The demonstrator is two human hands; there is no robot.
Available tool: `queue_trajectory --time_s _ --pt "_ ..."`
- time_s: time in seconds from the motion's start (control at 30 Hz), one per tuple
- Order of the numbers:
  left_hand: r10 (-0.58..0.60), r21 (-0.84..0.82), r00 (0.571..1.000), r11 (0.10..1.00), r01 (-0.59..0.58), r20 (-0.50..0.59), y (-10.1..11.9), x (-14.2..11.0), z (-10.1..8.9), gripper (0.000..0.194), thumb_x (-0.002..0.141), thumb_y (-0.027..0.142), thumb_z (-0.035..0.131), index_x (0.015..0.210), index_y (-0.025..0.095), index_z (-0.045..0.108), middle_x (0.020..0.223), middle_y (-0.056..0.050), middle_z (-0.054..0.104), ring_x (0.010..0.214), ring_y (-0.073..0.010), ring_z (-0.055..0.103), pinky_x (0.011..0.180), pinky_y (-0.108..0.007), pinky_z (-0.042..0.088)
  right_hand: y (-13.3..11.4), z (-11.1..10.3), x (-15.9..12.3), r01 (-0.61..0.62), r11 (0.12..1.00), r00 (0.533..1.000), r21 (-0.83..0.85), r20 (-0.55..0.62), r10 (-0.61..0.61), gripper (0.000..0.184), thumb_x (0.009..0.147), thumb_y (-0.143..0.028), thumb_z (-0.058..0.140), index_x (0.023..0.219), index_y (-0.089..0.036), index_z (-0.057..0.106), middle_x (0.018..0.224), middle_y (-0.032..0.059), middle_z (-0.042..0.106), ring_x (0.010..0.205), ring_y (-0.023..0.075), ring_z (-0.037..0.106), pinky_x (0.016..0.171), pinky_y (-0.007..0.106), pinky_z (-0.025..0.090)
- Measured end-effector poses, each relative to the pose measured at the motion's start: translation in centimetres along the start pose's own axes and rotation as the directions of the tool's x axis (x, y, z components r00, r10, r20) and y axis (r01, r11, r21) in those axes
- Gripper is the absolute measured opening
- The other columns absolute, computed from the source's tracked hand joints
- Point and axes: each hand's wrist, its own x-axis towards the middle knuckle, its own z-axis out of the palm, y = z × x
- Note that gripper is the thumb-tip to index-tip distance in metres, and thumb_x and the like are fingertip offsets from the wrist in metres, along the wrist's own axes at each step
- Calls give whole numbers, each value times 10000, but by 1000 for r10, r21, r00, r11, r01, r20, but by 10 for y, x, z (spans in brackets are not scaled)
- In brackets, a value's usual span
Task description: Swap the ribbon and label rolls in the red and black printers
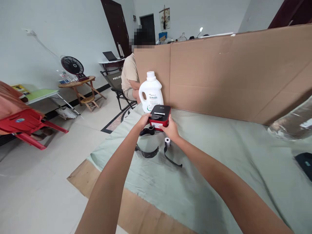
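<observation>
Both my hands grip a small red and black box-shaped device (161, 111), which looks like a label printer with white stickers on it. My left hand (144, 121) is closed on its left side, and my right hand (171, 128) is closed on its right side. Right behind the device stands a white detergent bottle (151, 91) with a handle. Below my left hand lies a black object with a round end (148, 130). Closer to me are a dark curved strap (149, 153), a small white roll (167, 141) and a black strip (172, 159).
A pale green cloth (207, 136) covers the wooden board (146, 208). Behind it rises a tall cardboard panel (226, 74). At the right lies a plastic-wrapped package (292, 117) near a dark item (304, 164). Beyond the left edge, a person (130, 73) sits; a red chair (26, 125) stands farther left.
</observation>
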Motion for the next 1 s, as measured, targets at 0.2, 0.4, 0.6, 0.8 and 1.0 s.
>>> queue_trajectory --time_s 0.2,0.4,0.6,0.8,1.0 --pt "51 120 992 992 -37 -116 7 -9 4 350 781 319 611 1062 153 738 1122 -103 772 1143 -303 664 1055 -426 495 -11 -25 -4 -86 995 995 -56 45 88 978 729 -377 782 1591 -207 352 1465 126 598 1351 352 551 1128 532 447" --pt "359 307 898 911 -277 -256 15 -79 -10 539 829 213 527 1355 182 640 1515 -88 563 1464 -270 460 1245 -410 320 10 -219 -86 -40 873 974 -485 -214 -74 843 826 -548 656 1537 -161 424 1557 195 482 1459 406 424 1210 615 307" --pt "634 483 764 711 -512 -123 5 -208 10 500 856 171 516 1328 236 665 1494 -62 586 1501 -265 408 1255 -439 319 86 -445 -200 -101 737 855 -668 -437 -279 1031 647 -617 831 1512 -567 272 1640 28 341 1515 469 272 1159 741 289" --pt "637 404 768 688 -603 62 -7 -284 76 387 907 222 499 1249 245 678 1396 -55 665 1512 -263 392 1273 -473 296 119 -481 -249 -550 678 749 -488 -647 143 1052 477 -721 823 1426 -440 465 1447 235 491 1324 657 411 894 891 321" --pt "395 316 913 857 -408 107 -28 -283 168 322 910 232 535 1187 240 700 1280 -80 729 1284 -262 638 1136 -444 484 22 -378 -234 -670 512 741 -537 -517 428 1088 686 -652 732 1560 -140 335 1228 353 596 1147 537 620 859 625 490"
